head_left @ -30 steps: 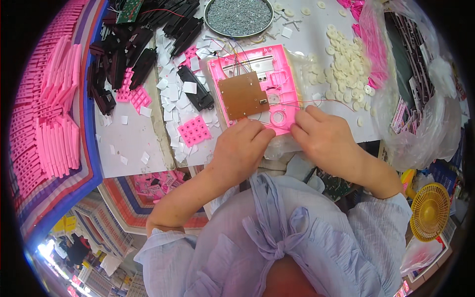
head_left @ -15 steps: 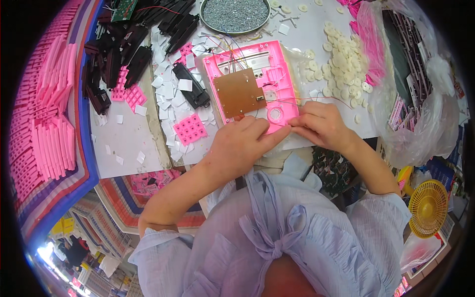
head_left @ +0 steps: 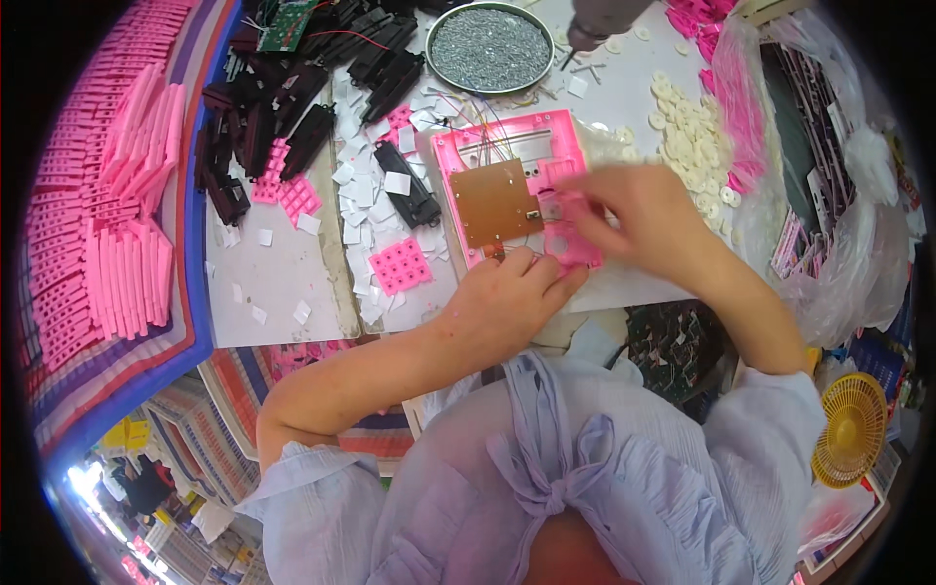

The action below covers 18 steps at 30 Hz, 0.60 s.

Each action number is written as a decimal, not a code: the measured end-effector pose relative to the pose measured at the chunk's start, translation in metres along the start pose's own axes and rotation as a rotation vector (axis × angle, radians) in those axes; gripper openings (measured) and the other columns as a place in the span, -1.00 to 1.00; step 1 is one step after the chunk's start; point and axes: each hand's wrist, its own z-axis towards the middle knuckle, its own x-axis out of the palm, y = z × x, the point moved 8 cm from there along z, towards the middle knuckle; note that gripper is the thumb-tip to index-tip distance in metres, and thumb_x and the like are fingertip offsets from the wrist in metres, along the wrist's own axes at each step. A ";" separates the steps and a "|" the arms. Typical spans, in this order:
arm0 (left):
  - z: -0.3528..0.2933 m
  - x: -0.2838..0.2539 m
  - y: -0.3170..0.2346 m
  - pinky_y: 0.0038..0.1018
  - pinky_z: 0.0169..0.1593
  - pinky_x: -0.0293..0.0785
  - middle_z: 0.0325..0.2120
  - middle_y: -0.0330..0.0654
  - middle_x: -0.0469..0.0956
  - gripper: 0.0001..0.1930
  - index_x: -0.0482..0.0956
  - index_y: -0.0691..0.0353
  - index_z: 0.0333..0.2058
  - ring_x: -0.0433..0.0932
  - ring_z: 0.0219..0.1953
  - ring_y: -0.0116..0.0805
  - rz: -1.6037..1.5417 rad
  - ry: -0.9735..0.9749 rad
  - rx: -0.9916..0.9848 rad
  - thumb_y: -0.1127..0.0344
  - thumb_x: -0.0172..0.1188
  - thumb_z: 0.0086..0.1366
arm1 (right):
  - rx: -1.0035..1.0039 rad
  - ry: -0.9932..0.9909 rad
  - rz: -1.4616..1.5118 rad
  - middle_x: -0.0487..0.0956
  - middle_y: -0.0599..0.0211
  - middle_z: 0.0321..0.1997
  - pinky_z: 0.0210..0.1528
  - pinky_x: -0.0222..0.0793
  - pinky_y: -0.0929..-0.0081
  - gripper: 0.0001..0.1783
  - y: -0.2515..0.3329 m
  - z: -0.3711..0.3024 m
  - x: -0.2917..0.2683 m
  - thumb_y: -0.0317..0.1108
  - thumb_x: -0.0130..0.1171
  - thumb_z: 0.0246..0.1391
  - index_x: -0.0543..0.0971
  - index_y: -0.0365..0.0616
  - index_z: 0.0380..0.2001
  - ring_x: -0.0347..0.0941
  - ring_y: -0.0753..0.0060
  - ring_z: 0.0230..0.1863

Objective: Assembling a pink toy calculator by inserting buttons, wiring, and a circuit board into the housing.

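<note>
A pink plastic housing [head_left: 575, 146] lies face down in front of me, with a brown circuit board [head_left: 495, 203] and thin wires inside it. My left hand [head_left: 517, 297] grips the housing's near edge, its fingers bent over the rim below the board. Over the housing's right side hovers my right hand [head_left: 643, 214], its fingers smeared by motion, so what they hold, if anything, cannot be made out. The hand partly hides a round ring [head_left: 558, 244] moulded in the housing's near right corner. Beside the housing's left edge lies a black plastic part [head_left: 414, 200] with a white square on it.
A round tray [head_left: 429, 49] of small screws stands at the back, with a dark power screwdriver [head_left: 604, 18] hanging near it. White discs [head_left: 690, 132] are heaped on the right. Black parts [head_left: 258, 112], pink keypads [head_left: 400, 266] and white paper squares [head_left: 361, 185] lie leftward.
My right hand has lifted off the near right corner and moved up over the housing's right side. My left hand stays at the near edge. The power screwdriver has come into view.
</note>
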 end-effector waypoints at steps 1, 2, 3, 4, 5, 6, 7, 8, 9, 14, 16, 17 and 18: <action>0.000 0.001 -0.001 -0.46 -0.31 0.47 -0.37 -0.24 0.46 -0.43 0.53 0.08 0.17 0.45 -0.33 -0.29 0.007 -0.004 0.000 0.34 0.11 0.10 | 0.026 -0.064 -0.055 0.61 0.14 -0.54 -0.40 0.50 0.12 -0.78 -0.002 0.020 0.004 -0.20 0.24 -0.01 0.68 -0.10 -0.38 0.59 0.02 -0.44; 0.001 0.000 -0.002 -0.46 -0.30 0.48 -0.36 -0.24 0.47 -0.44 0.53 0.07 0.17 0.45 -0.33 -0.29 0.013 -0.009 0.011 0.34 0.10 0.11 | 0.059 -0.135 -0.114 0.62 0.13 -0.52 -0.38 0.52 0.11 -0.76 -0.005 0.036 0.007 -0.18 0.23 -0.01 0.66 -0.13 -0.45 0.60 -0.01 -0.42; 0.002 -0.001 -0.002 -0.45 -0.29 0.48 -0.36 -0.23 0.47 -0.44 0.54 0.06 0.17 0.46 -0.33 -0.29 0.021 -0.014 0.013 0.33 0.09 0.12 | 0.066 -0.124 -0.173 0.63 0.11 -0.51 -0.37 0.52 0.09 -0.75 -0.006 0.050 0.015 -0.17 0.23 -0.02 0.65 -0.14 -0.47 0.60 -0.03 -0.41; 0.002 -0.001 -0.001 -0.44 -0.29 0.49 -0.36 -0.23 0.47 -0.45 0.54 0.05 0.17 0.46 -0.33 -0.28 0.036 -0.035 0.023 0.33 0.09 0.12 | 0.074 -0.114 -0.233 0.63 0.10 -0.51 -0.36 0.52 0.08 -0.74 -0.006 0.061 0.022 -0.16 0.23 -0.03 0.65 -0.15 -0.48 0.60 -0.04 -0.41; 0.001 0.000 -0.001 -0.44 -0.28 0.49 -0.36 -0.23 0.48 -0.45 0.55 0.04 0.16 0.46 -0.33 -0.28 0.050 -0.057 0.020 0.33 0.09 0.13 | 0.073 -0.095 -0.290 0.63 0.08 -0.50 -0.34 0.53 0.07 -0.73 -0.005 0.071 0.028 -0.16 0.23 -0.04 0.64 -0.17 -0.50 0.60 -0.06 -0.40; 0.000 -0.001 -0.001 -0.43 -0.28 0.50 -0.36 -0.23 0.48 -0.45 0.55 0.03 0.16 0.47 -0.32 -0.28 0.064 -0.079 0.020 0.33 0.09 0.13 | 0.078 -0.072 -0.258 0.63 0.03 -0.48 -0.33 0.53 0.06 -0.75 -0.005 0.077 0.032 -0.20 0.23 -0.07 0.63 -0.20 -0.53 0.60 -0.08 -0.39; 0.000 -0.001 0.000 -0.42 -0.28 0.50 -0.35 -0.23 0.48 -0.46 0.55 0.03 0.16 0.47 -0.32 -0.27 0.046 -0.074 0.004 0.33 0.09 0.13 | 0.073 -0.049 -0.261 0.63 0.05 -0.48 -0.32 0.53 0.08 -0.75 -0.005 0.081 0.035 -0.20 0.24 -0.04 0.63 -0.19 -0.51 0.60 -0.06 -0.39; -0.001 -0.002 0.000 -0.41 -0.28 0.50 -0.35 -0.23 0.47 -0.46 0.56 0.02 0.15 0.46 -0.32 -0.26 0.027 -0.072 -0.010 0.34 0.08 0.13 | 0.069 -0.025 -0.266 0.63 0.07 -0.48 -0.31 0.52 0.10 -0.75 -0.006 0.084 0.037 -0.19 0.25 -0.02 0.64 -0.18 -0.49 0.60 -0.03 -0.39; -0.001 -0.002 0.002 -0.40 -0.28 0.51 -0.35 -0.23 0.47 -0.46 0.56 0.01 0.15 0.46 -0.31 -0.26 0.008 -0.069 -0.023 0.34 0.08 0.13 | 0.066 -0.001 -0.271 0.64 0.08 -0.48 -0.31 0.52 0.13 -0.75 -0.007 0.086 0.039 -0.18 0.25 0.00 0.64 -0.17 -0.48 0.61 -0.01 -0.39; -0.001 -0.024 0.039 -0.35 -0.34 0.50 -0.41 -0.17 0.52 -0.65 0.62 0.12 -0.03 0.53 -0.41 -0.21 -0.331 -0.234 -0.210 0.41 0.17 0.17 | 0.073 -0.082 -0.243 0.62 -0.02 -0.49 -0.30 0.51 0.03 -0.75 -0.010 0.083 0.046 -0.24 0.23 -0.04 0.60 -0.25 -0.51 0.60 -0.10 -0.39; 0.005 -0.044 0.076 -0.32 -0.37 0.49 -0.45 -0.15 0.54 -0.78 0.61 0.17 -0.16 0.56 -0.45 -0.20 -0.355 -0.381 -0.346 0.36 0.23 0.19 | 0.114 -0.188 -0.169 0.61 -0.04 -0.51 -0.32 0.51 0.03 -0.75 -0.011 0.072 0.032 -0.27 0.23 -0.05 0.58 -0.29 -0.53 0.60 -0.11 -0.40; 0.005 -0.052 0.097 -0.30 -0.39 0.48 -0.48 -0.14 0.56 -0.82 0.60 0.20 -0.24 0.59 -0.47 -0.19 -0.276 -0.442 -0.459 0.31 0.27 0.19 | 0.129 -0.230 -0.095 0.61 -0.04 -0.53 -0.33 0.51 0.06 -0.75 -0.011 0.070 0.029 -0.28 0.24 -0.04 0.57 -0.30 -0.53 0.60 -0.09 -0.42; 0.009 -0.050 0.111 -0.30 -0.39 0.48 -0.50 -0.15 0.55 -0.83 0.59 0.20 -0.27 0.58 -0.47 -0.19 -0.237 -0.414 -0.527 0.30 0.28 0.19 | 0.142 -0.270 -0.021 0.60 -0.03 -0.55 -0.35 0.51 0.09 -0.75 -0.010 0.066 0.025 -0.29 0.25 -0.03 0.55 -0.30 -0.53 0.60 -0.07 -0.43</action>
